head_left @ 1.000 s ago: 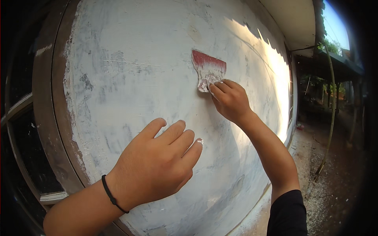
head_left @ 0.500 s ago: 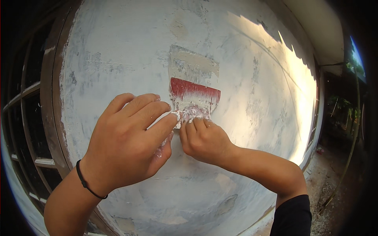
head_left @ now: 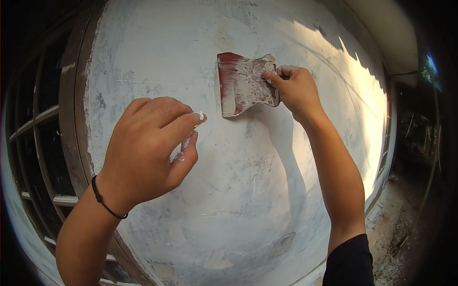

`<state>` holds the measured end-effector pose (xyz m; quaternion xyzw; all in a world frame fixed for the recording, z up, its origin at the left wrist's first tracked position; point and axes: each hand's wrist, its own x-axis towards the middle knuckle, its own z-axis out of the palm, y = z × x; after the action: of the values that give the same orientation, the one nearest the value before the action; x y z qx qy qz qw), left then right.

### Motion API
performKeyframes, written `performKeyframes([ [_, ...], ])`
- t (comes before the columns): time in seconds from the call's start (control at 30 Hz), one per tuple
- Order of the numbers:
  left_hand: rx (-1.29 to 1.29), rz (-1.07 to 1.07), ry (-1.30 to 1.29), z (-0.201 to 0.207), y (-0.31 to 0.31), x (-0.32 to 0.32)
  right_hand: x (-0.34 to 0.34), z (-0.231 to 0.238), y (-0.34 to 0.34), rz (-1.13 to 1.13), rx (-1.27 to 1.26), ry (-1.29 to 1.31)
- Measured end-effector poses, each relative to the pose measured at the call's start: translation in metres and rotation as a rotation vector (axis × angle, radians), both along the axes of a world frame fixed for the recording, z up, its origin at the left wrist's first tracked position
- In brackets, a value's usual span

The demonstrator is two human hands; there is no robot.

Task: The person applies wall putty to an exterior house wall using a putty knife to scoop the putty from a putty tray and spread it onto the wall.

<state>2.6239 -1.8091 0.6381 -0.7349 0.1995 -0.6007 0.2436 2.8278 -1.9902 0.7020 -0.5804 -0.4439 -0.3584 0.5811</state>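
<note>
My right hand [head_left: 299, 93] grips a red putty scraper [head_left: 231, 86] by its narrow end, thumb on the near face. Thick whitish putty smears much of the tool. Its wide edge points left and lies against or close to the painted wall [head_left: 205, 229]. Left of the scraper and apart from it, my left hand [head_left: 148, 143] is held up with fingers curled. White putty clings to its fingertips and along the inner side of the fingers. Whatever may be inside that palm is hidden.
A dark wooden window frame [head_left: 76, 124] with glass panes borders the wall on the left. Grey patches and streaks mark the wall, and sunlight falls on its right part. Beyond the wall's right end lies rough ground [head_left: 396, 229].
My right hand has moved up and right, turning the scraper so its wide edge points left instead of up. My left hand has come away from the scraper, slightly left.
</note>
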Motion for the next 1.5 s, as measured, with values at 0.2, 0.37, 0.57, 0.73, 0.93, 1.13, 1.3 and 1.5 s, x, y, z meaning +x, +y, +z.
performKeyframes([
  [0.2,-0.012,-0.009,0.044,0.001,0.013,-0.001,0.029,-0.012,0.003,-0.516,0.042,-0.005],
  [0.37,0.022,-0.014,0.075,0.001,0.018,0.000,0.042,-0.015,-0.045,-0.457,0.041,0.059],
  [0.57,0.028,-0.047,0.037,0.001,0.029,-0.012,-0.035,-0.003,-0.029,-0.573,0.057,-0.234],
  [0.73,0.057,-0.054,-0.003,-0.002,0.029,-0.025,-0.064,-0.027,0.074,-0.805,-0.157,-0.426],
  [0.93,0.066,-0.044,-0.057,0.002,0.034,-0.036,-0.098,-0.049,0.132,-0.650,-0.063,-0.639],
  [1.13,0.104,-0.193,-0.206,0.012,0.027,-0.041,-0.101,-0.027,0.056,-0.350,0.077,-0.302],
  [1.3,0.151,-0.180,-0.207,0.013,0.013,-0.040,-0.017,-0.017,0.021,-0.232,0.161,-0.033],
  [1.5,0.158,-0.151,-0.127,0.012,0.015,-0.022,0.038,-0.023,-0.024,-0.575,0.142,0.050],
])
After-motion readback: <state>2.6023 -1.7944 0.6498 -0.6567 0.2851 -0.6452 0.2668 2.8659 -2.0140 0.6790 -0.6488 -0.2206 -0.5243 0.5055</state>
